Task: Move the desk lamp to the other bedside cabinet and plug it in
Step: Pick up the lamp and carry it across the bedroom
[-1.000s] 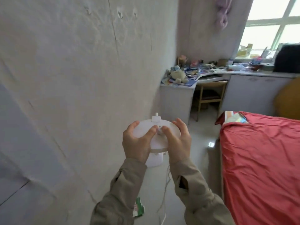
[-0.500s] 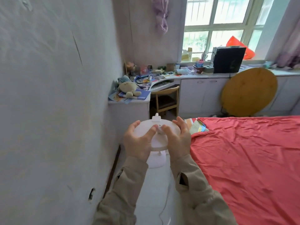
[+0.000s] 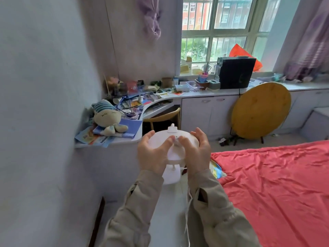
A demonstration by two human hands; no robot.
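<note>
Two walls meet at the room's far corner, and a white tabletop (image 3: 156, 106) runs along both of them under the window (image 3: 219, 29). A bed (image 3: 277, 184) with a red sheet fills the right side, its near-left corner just beside the person's right sleeve. A round wooden board (image 3: 260, 111) leans upright against the cabinets below the tabletop's right stretch, and a black box (image 3: 235, 73) stands on the tabletop above it. A plush toy (image 3: 108, 120) lies on a blue book at the tabletop's left end. The desk lamp (image 3: 174, 154), white, is held in the air in front of the person, above the floor between wall and bed. Its round head faces up toward the camera, the stem runs down and back to the base, and its cord (image 3: 187, 220) hangs between the sleeves. The left hand (image 3: 153, 154) and right hand (image 3: 195, 152) cup the head from either side, fingers (image 3: 147, 138) curled over its rim and thumbs pressed on top.
</note>
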